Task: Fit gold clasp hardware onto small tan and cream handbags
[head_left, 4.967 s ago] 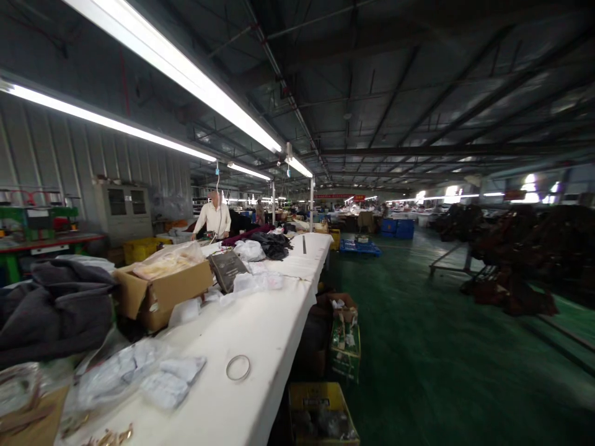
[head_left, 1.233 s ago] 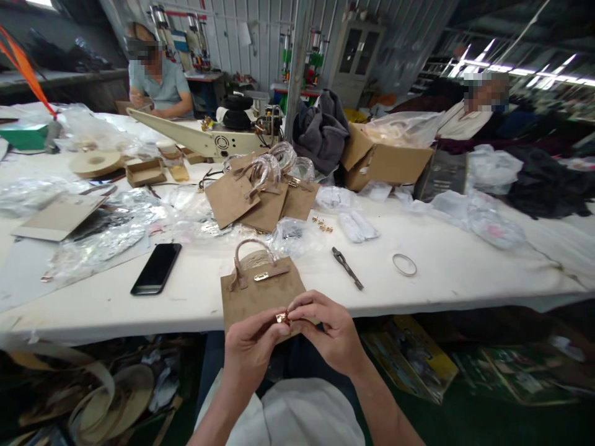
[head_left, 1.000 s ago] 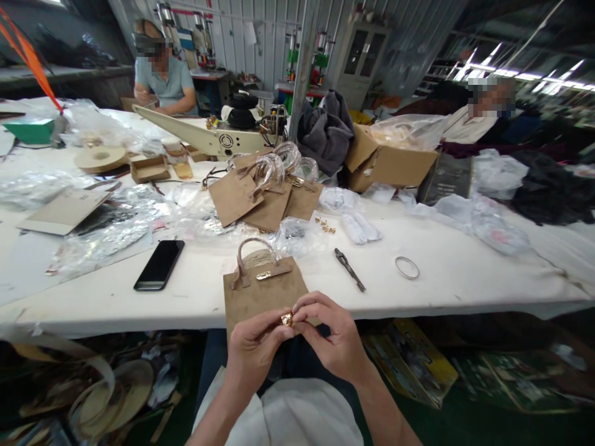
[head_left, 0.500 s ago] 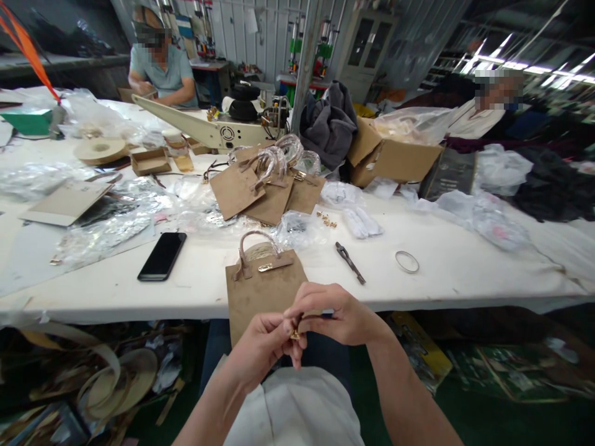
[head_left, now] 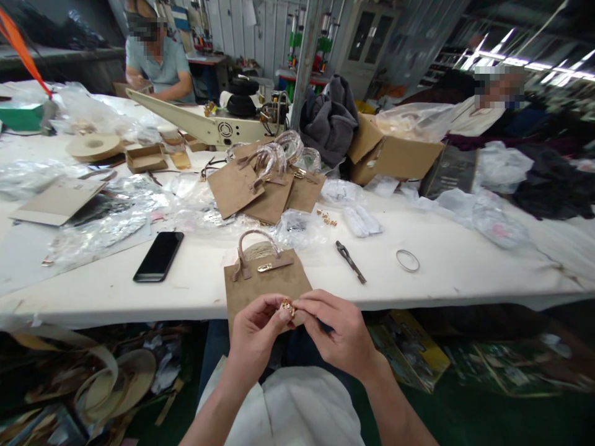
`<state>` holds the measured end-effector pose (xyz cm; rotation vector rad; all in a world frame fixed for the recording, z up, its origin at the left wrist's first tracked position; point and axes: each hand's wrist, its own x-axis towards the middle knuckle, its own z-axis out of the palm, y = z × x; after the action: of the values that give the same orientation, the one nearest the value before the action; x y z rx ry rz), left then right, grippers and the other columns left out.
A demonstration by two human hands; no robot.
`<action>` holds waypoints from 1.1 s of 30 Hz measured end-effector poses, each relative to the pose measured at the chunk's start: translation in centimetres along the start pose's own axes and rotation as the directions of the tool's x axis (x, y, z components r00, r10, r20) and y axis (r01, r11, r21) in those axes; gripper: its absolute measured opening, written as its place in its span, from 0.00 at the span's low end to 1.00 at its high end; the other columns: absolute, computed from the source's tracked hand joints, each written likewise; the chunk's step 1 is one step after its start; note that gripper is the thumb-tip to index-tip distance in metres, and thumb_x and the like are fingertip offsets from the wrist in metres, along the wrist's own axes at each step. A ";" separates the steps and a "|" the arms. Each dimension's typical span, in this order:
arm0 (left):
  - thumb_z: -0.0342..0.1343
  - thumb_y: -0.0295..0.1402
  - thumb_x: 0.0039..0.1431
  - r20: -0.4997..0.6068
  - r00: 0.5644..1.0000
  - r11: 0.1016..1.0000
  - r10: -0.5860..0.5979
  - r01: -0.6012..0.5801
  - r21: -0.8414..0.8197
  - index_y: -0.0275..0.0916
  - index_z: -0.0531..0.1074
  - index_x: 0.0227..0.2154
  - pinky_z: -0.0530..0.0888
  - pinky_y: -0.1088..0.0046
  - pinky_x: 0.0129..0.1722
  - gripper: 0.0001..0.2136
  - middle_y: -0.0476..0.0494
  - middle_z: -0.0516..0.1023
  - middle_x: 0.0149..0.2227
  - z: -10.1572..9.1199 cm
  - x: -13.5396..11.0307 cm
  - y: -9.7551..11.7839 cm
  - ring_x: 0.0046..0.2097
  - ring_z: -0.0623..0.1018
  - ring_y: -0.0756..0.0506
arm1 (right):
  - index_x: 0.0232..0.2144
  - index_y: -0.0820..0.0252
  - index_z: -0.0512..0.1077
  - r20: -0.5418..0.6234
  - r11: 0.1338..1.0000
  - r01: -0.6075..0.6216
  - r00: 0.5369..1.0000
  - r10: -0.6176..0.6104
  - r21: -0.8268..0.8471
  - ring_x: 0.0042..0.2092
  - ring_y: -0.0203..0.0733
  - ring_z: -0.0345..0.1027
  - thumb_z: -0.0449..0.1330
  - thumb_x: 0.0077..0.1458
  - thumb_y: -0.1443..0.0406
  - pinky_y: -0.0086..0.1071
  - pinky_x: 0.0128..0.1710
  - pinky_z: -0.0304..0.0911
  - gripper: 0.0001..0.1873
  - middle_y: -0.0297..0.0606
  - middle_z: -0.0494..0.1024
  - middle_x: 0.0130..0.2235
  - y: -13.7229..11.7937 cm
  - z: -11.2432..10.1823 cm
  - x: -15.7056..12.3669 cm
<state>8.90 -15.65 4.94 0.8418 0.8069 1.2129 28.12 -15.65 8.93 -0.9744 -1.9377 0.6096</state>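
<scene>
A tiny shiny gold metal fitting [head_left: 287, 307] is being pinched between the fingertips of both hands, left hand [head_left: 255, 337] and right hand [head_left: 338, 334], just at the desk [head_left: 465, 272] edge. Right behind it, a soft tan suede bag [head_left: 266, 282] with a looped handle is lying flat, slim dark pliers [head_left: 350, 261] nearby.

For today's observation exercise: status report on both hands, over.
Left hand and right hand both pinch small gold metal clasp. Flat tan suede handbag lies just beyond, on white table edge. Nothing blocks them.
</scene>
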 end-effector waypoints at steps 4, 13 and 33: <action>0.72 0.36 0.64 -0.006 0.999 0.997 0.050 -0.050 0.058 0.36 0.83 0.44 0.84 0.74 0.42 0.11 0.43 0.86 0.38 0.6 -0.4 -0.1 0.39 0.84 0.46 | 0.56 0.55 0.78 0.049 0.988 0.082 0.996 -0.077 -0.134 0.47 0.47 0.79 0.61 0.69 0.73 0.40 0.48 0.76 0.17 0.44 0.83 0.48 0.3 -1.0 0.2; 0.68 0.38 0.69 -0.021 0.994 0.977 0.108 -0.102 0.187 0.36 0.83 0.46 0.84 0.72 0.44 0.11 0.40 0.85 0.42 1.2 -1.3 -0.4 0.41 0.85 0.44 | 0.55 0.54 0.75 0.052 0.966 0.164 0.986 -0.156 -0.200 0.43 0.48 0.79 0.61 0.66 0.74 0.41 0.43 0.76 0.18 0.44 0.83 0.45 0.8 -0.9 -0.1; 0.74 0.40 0.62 -0.069 0.995 0.993 0.066 -0.058 0.105 0.37 0.85 0.40 0.83 0.71 0.45 0.12 0.39 0.87 0.40 2.0 -0.6 -0.6 0.41 0.85 0.43 | 0.53 0.53 0.81 -0.136 0.985 -0.111 0.982 0.129 0.132 0.46 0.48 0.79 0.64 0.70 0.67 0.39 0.44 0.79 0.12 0.44 0.82 0.49 0.1 -0.1 -1.4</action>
<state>10.86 -16.59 5.41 0.9167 0.9135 1.2708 28.73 -16.70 8.24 -1.0328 -1.7026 0.7005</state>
